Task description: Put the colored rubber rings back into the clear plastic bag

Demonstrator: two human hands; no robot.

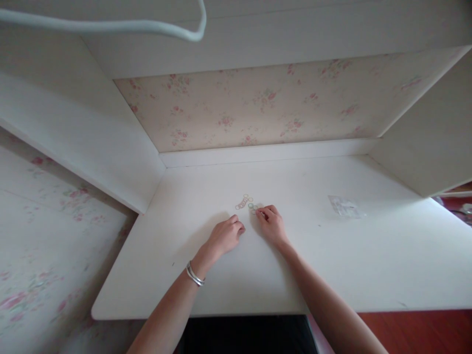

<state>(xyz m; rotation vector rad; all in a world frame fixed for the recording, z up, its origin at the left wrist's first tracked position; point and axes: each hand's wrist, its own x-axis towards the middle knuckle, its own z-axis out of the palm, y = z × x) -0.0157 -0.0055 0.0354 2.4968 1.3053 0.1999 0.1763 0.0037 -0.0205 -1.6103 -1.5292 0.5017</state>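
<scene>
Several small thin rings (243, 201), reddish, yellowish and green, lie in a curved, partly overlapping row on the white desk (228, 182). At the right end of the row, my right hand (272, 225) has its thumb and fingers pinched together at a pale ring (254, 212). Just nearer to me than the row, my left hand (225, 234) rests on the desk with curled fingers, a silver bracelet (194, 275) on its wrist. It is apart from the rings. Whatever its fingertips hold, if anything, is hidden.
A clear plastic bag (345, 207) lies on the desk to the right. White side panels (106, 123) and a floral back wall (239, 108) enclose the desk. A white cable or tube (147, 27) crosses the upper left. Something black (250, 334) sits below the front edge.
</scene>
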